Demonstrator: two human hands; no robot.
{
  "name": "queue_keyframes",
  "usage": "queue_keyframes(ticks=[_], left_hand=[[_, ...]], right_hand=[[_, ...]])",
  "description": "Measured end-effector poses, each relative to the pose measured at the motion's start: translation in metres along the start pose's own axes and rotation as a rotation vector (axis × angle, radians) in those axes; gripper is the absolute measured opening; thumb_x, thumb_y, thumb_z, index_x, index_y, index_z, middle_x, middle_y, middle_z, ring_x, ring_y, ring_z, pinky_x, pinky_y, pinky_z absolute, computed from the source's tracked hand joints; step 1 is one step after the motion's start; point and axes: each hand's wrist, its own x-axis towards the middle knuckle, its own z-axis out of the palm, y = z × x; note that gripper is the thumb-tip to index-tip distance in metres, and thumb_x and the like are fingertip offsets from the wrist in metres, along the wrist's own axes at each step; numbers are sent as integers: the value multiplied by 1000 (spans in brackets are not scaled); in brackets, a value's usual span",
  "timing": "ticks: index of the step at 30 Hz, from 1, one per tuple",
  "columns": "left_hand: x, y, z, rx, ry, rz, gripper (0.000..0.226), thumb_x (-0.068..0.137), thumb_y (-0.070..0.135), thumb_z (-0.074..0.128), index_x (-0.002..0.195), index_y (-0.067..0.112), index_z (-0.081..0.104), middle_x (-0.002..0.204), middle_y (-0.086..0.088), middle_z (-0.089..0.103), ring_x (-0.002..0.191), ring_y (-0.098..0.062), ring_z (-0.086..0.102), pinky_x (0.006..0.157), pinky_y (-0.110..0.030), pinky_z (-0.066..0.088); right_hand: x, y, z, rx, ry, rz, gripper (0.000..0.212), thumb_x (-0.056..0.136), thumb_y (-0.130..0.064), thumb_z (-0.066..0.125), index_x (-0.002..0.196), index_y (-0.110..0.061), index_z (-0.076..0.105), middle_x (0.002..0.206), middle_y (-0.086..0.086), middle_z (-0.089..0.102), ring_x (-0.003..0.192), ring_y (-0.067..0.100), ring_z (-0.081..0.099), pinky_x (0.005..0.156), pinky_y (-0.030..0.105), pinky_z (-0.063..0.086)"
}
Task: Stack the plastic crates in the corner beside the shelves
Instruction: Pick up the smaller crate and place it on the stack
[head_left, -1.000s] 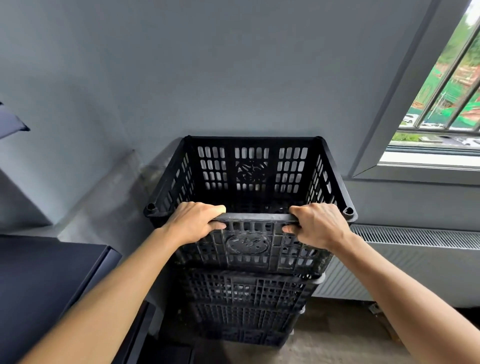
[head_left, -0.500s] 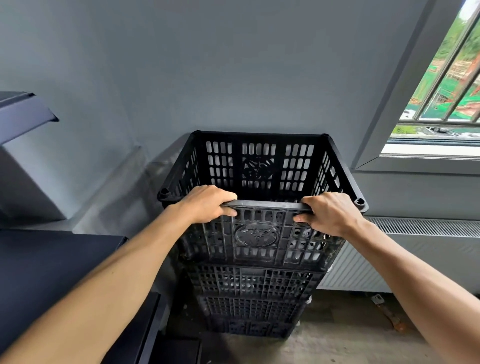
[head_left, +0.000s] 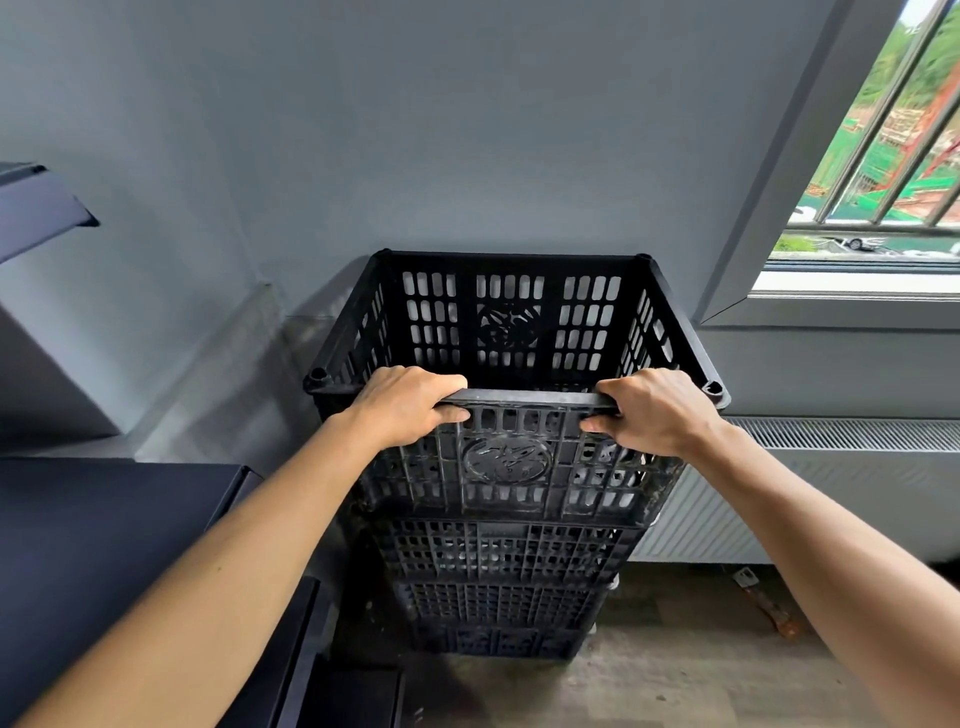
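Note:
A black slotted plastic crate (head_left: 511, 322) sits on top of a stack of black crates (head_left: 501, 587) against the grey wall, in the corner beside dark shelves. My left hand (head_left: 408, 405) grips the top crate's near rim towards its left end, fingers curled over the edge and thumb under it. My right hand (head_left: 652, 410) grips the same rim towards its right end in the same way. The top crate is empty inside and looks level on the crate below.
A dark shelf surface (head_left: 104, 545) lies at the lower left, with another shelf edge (head_left: 36, 208) higher up. A white radiator (head_left: 831, 488) runs along the wall to the right under a barred window (head_left: 883, 171). Small debris (head_left: 763, 603) lies on the floor.
The view has shifted slightly, so the stack sits a little further right in the frame. Both hands keep the same grip on the top crate's near rim.

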Motion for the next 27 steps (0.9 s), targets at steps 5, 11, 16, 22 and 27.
queue_keyframes(ticks=[5,11,16,22,27], left_hand=[[0,0,4,17,75,9,27,93,57,48,89,30,49,69,7,59,68,-18,58,64,-35,39],[4,-1,7,19,116,-1,30,92,58,50,88,28,50,65,8,55,64,-18,53,64,-34,38],[1,0,10,9,126,-4,31,91,59,50,90,28,53,64,8,56,64,-18,55,63,-33,37],[0,0,7,-2,114,26,31,91,60,49,96,31,57,65,10,57,65,-16,56,64,-33,35],[1,-2,5,-17,106,41,32,91,59,51,102,30,58,68,7,62,68,-18,60,67,-34,42]], right_hand=[[3,4,-1,3,13,-17,40,87,-62,56,88,-22,60,63,-8,52,56,18,52,55,26,41],[6,6,-1,-6,11,0,39,86,-61,58,88,-23,60,66,-7,57,59,18,59,54,25,41],[2,4,-2,-2,-7,4,36,87,-59,58,87,-23,59,64,-9,54,57,16,58,53,25,42],[0,2,-4,3,-17,8,35,87,-59,58,87,-24,59,58,-15,43,55,16,53,50,24,34],[0,1,-2,-21,2,0,39,87,-62,56,93,-24,62,57,-14,42,53,14,52,51,24,37]])
